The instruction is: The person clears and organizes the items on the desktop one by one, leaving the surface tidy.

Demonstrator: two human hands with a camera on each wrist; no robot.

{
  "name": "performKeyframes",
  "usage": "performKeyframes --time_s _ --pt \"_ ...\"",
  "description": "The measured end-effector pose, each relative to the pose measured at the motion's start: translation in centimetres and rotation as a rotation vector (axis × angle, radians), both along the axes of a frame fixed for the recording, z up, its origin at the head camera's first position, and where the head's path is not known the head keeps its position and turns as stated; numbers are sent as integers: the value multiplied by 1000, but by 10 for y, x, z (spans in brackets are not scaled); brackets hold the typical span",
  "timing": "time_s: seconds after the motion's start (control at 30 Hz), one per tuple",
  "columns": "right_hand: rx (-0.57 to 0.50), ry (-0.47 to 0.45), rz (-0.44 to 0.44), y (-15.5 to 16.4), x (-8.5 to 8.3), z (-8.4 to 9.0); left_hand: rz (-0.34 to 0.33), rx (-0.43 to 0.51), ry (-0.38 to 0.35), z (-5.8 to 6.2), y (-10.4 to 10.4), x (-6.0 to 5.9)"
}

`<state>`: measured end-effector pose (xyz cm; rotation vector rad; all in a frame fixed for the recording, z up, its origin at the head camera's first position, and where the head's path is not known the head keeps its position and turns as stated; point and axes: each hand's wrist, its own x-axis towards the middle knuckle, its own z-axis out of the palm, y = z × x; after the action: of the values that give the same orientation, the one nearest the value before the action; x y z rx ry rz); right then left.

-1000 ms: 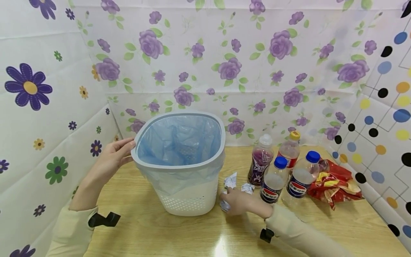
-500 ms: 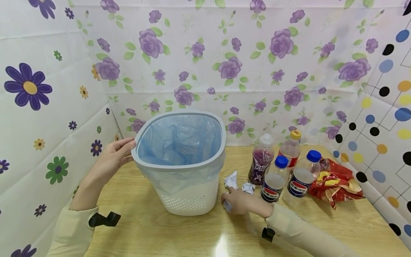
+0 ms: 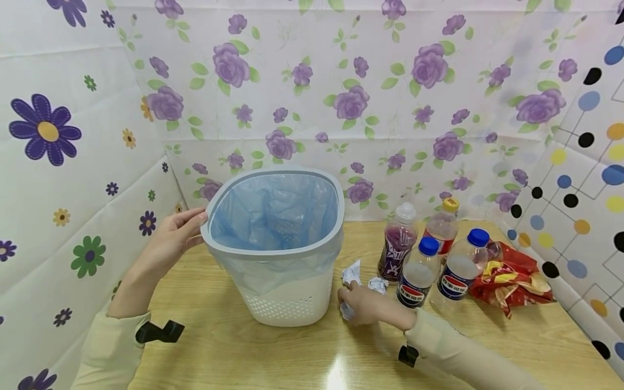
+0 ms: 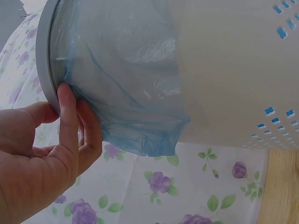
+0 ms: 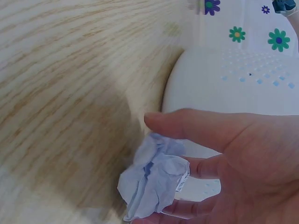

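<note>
A white waste bin point(image 3: 292, 295) with a grey rim stands upright on the table, lined with a blue plastic bag point(image 3: 255, 216) folded over the rim. At the bin's left side my left hand point(image 3: 173, 235) pinches the rim; the left wrist view shows the thumb at the rim and fingers point(image 4: 68, 116) on the overhanging bag. Right of the bin, my right hand point(image 3: 363, 306) is low over the table, with thumb and fingers around a crumpled paper ball point(image 5: 152, 179). Two more crumpled papers, one point(image 3: 351, 272) behind the hand and another point(image 3: 377, 285) beside it, lie close by.
Right of the papers stand a purple drink bottle point(image 3: 397, 244), a yellow-capped bottle point(image 3: 441, 230) and two blue-capped cola bottles, one nearer point(image 3: 414, 279) and one farther right point(image 3: 458, 273). A red crumpled snack bag point(image 3: 509, 279) lies beyond them. Flowered sheets point(image 3: 292, 97) wall the table.
My right hand has shifted slightly right, away from the bin, along with the paper ball at its fingers. The left hand keeps its place on the rim.
</note>
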<state>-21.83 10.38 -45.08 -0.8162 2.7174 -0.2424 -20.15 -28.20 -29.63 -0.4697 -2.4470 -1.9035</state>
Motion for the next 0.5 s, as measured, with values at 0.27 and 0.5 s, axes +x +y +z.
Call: performKeyframes --time_s 0.27,0.5 --pt "-50 0 -2 1 -2 9 2 0 0 0 0 1" --pt "-75 15 6 4 -6 16 -3 4 -2 -1 0 0"
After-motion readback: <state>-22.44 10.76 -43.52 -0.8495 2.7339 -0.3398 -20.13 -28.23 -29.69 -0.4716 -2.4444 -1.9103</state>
